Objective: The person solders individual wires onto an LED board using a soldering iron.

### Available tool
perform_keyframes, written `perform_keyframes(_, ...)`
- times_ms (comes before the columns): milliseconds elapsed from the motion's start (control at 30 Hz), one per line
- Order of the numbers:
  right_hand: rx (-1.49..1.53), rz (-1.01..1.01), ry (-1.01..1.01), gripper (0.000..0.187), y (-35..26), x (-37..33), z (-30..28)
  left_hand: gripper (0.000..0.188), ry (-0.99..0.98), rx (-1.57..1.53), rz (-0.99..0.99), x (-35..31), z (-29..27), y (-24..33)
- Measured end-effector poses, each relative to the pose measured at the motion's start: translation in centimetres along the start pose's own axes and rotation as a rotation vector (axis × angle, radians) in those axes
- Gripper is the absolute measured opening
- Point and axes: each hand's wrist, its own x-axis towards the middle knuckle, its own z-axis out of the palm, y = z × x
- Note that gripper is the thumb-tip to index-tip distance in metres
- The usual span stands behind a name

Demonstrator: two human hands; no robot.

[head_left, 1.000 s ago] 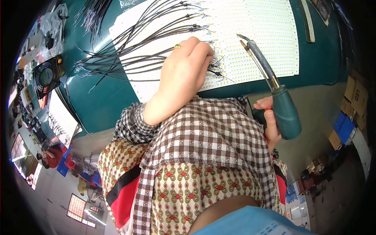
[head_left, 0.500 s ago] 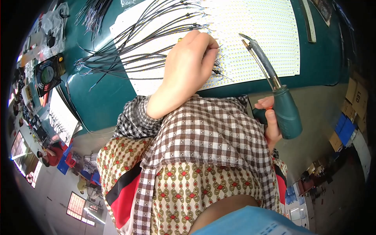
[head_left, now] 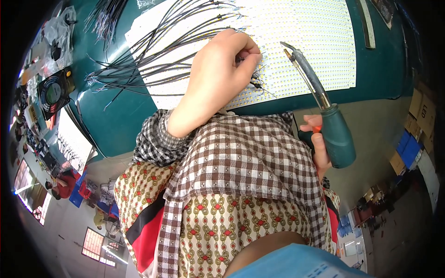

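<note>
My left hand lies over a spread of thin black cables on a white LED board sheet. Its thumb and forefinger pinch together near a cable's stripped end, with a dark bit of that cable showing between them; the tip itself is hidden. Fine coloured wire ends fan out beside the fingers. My right hand grips a soldering gun with a green body and red trigger, off the table's front edge. The gun's bent metal tip points up over the board, apart from the wires and the left fingers.
The green table carries another cable bundle at the far left and a small black fan near its left edge. A strip lies at the far right. Cardboard boxes stand on the floor to the right.
My left hand has shifted slightly left and turned a little, its fingers still pinched. The soldering gun has moved slightly left and down in my right hand.
</note>
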Motion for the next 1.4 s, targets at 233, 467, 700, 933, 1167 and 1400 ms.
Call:
perform_keyframes(233, -0.035, 0.044, 0.004, 0.033, -0.5, 0.0, 0.4, 0.007, 0.042, 0.049, -0.029, 0.4, 0.3, -0.7)
perform_keyframes(467, 0.043, 0.029, 0.099, 0.031, -0.1, -0.1, 1.1, 0.007, 0.049, -0.076, -0.061, 0.0, 0.3, -0.6)
perform_keyframes(700, -0.012, 0.043, 0.064, 0.032, -0.9, 0.1, 0.9, 0.010, -0.102, -0.164, -0.055, 0.1, -0.7, -0.9)
perform_keyframes(933, -0.029, 0.083, 0.025, 0.034, -1.2, 0.0, 0.2, 0.006, 0.033, -0.127, -0.084, 0.2, 0.4, -0.7)
perform_keyframes(1167, -0.017, 0.082, 0.046, 0.035, -0.7, -0.4, 0.6, 0.009, 0.131, 0.097, 0.147, 0.1, 1.2, -0.8)
perform_keyframes(1400, 0.069, 0.084, 0.161, 0.068, 0.6, -1.5, 0.9, 0.009, 0.090, 0.167, 0.118, 0.5, 1.2, -0.5)
